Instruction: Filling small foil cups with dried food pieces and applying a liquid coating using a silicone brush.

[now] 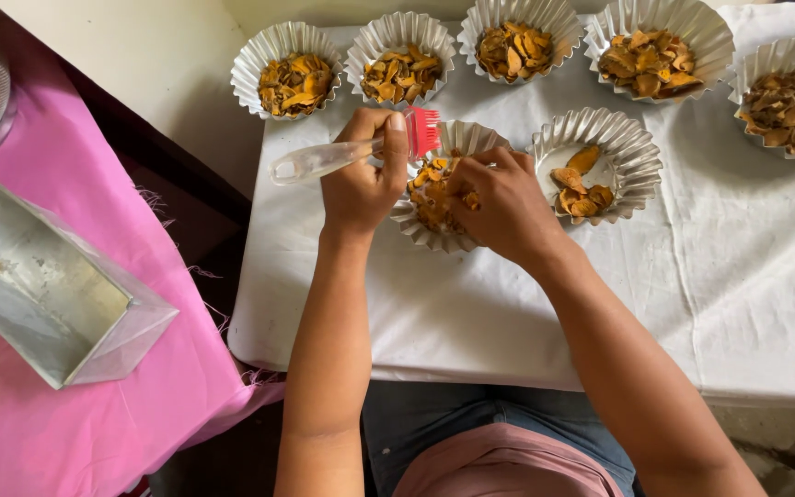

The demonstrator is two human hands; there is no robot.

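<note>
table: holds seven cups of chips
back row: five cups, 10 to 2 o'clock
centre cup: under both hands
left hand: at 9 of centre cup, gripping brush
right hand: over centre cup
part-filled cup: at 3 of centre cup
tin: far left, 9 o'clock, on separate cloth

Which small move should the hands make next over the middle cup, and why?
Probably lower the brush onto the slices in the middle cup. The left hand holds it just above the rim, bristles toward the cup, while the right hand already rests on the slices and steadies them.
</note>
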